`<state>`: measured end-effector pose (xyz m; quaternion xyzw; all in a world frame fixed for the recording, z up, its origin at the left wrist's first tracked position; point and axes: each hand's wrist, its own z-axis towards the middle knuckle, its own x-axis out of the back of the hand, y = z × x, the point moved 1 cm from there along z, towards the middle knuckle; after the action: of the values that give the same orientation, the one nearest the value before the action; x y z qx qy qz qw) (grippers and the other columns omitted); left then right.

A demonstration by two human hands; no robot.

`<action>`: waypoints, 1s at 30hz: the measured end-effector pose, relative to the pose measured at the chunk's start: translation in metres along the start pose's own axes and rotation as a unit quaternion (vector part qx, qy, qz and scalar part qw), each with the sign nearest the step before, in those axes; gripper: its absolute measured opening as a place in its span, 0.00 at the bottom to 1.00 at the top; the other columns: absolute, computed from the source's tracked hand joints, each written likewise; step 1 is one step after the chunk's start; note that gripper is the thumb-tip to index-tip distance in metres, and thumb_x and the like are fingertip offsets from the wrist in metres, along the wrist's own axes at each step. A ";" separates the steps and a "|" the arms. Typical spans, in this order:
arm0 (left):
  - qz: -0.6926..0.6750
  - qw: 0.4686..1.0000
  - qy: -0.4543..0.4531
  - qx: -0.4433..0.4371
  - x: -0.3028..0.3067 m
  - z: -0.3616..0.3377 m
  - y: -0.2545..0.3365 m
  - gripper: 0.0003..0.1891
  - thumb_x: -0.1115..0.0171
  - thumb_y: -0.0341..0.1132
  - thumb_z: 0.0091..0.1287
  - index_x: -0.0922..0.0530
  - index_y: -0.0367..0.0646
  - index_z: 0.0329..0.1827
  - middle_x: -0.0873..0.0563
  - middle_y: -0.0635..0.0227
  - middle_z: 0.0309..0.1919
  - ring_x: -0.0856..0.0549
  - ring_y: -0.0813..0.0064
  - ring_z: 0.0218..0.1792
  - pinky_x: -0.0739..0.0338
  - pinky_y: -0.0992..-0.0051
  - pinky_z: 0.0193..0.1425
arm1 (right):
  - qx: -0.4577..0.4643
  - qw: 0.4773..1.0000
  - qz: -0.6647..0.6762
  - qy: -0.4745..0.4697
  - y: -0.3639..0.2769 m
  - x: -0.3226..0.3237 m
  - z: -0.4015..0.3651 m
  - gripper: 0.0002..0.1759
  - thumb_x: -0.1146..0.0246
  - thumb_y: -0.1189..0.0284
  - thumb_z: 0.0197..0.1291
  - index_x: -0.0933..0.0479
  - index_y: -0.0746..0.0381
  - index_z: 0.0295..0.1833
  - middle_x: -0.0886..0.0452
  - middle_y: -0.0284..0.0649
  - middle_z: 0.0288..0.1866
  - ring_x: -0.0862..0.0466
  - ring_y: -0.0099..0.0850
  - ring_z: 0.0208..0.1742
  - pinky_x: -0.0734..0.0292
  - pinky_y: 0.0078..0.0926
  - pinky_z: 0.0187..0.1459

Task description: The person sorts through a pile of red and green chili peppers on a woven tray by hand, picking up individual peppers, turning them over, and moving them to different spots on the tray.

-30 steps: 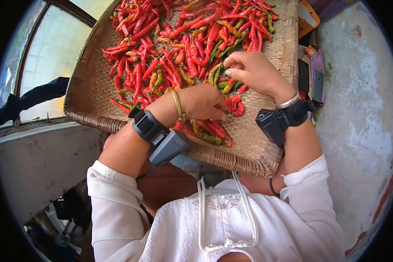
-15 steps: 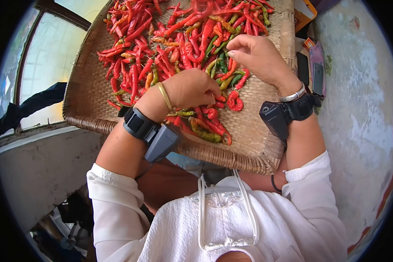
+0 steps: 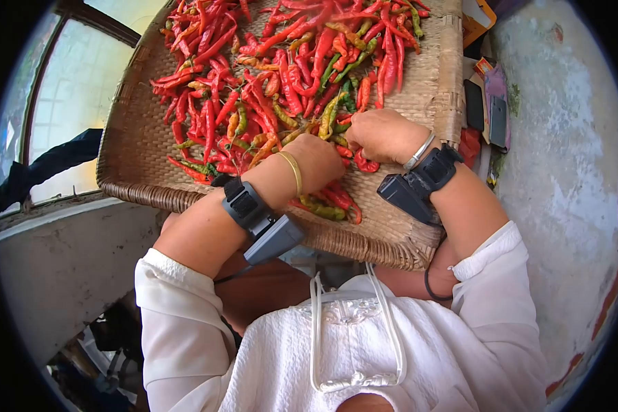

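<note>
A heap of red chili peppers (image 3: 216, 103), with some green and yellowish ones mixed in, lies in a woven basket tray (image 3: 419, 199). Over the near part of the heap, my left hand (image 3: 312, 163) is closed, its fingers curled downward and mostly hidden. Close to its right, my right hand (image 3: 384, 136) is also closed, knuckles up. Whatever lies within either set of fingers is out of sight. Just below my right hand sits a curled red chili (image 3: 367, 165). A smaller group of chilies (image 3: 333, 204) lies below my left hand, near the tray's front rim.
The tray's thick rim (image 3: 323, 244) rests close to my lap. Phones (image 3: 498, 120) and small packets lie beyond its right side. A window (image 3: 75, 103) and a dark cloth (image 3: 55, 165) are at the left. Each wrist wears a strapped device (image 3: 275, 237).
My right hand has come down and left from above the chilies, and its fingers have closed. My left hand has shifted slightly right and down, so the two hands are nearer together.
</note>
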<state>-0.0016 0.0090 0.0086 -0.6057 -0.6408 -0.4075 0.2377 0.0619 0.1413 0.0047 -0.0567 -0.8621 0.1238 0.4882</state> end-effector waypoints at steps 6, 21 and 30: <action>-0.223 0.969 0.087 -0.067 -0.001 -0.006 -0.017 0.08 0.38 0.33 0.49 0.21 0.42 0.32 0.18 0.63 0.27 0.18 0.64 0.29 0.25 0.70 0.34 | -0.029 0.994 -0.103 0.027 -0.005 0.003 -0.004 0.08 0.42 0.76 0.43 0.20 0.58 0.32 0.20 0.44 0.30 0.19 0.39 0.37 0.24 0.35 0.35; -0.677 0.595 0.425 0.089 0.056 -0.068 -0.089 0.08 0.44 0.38 0.65 0.24 0.44 0.42 0.21 0.78 0.25 0.29 0.92 0.20 0.34 0.90 0.23 | -0.014 0.981 0.184 0.067 0.007 0.050 -0.011 0.10 0.40 0.74 0.41 0.22 0.62 0.34 0.20 0.45 0.29 0.20 0.41 0.33 0.27 0.33 0.35; -0.720 0.520 0.451 0.091 0.036 -0.061 -0.068 0.08 0.44 0.35 0.65 0.25 0.43 0.43 0.23 0.79 0.27 0.26 0.89 0.23 0.29 0.87 0.28 | -0.018 0.763 0.581 0.282 -0.003 0.073 -0.006 0.16 0.41 0.73 0.57 0.29 0.68 0.51 0.22 0.34 0.35 0.24 0.18 0.31 0.29 0.14 0.30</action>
<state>-0.0851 -0.0144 0.0553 0.3516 -0.6988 -0.5980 0.1743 0.0292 0.1549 0.0692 -0.5877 -0.4896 0.3465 0.5429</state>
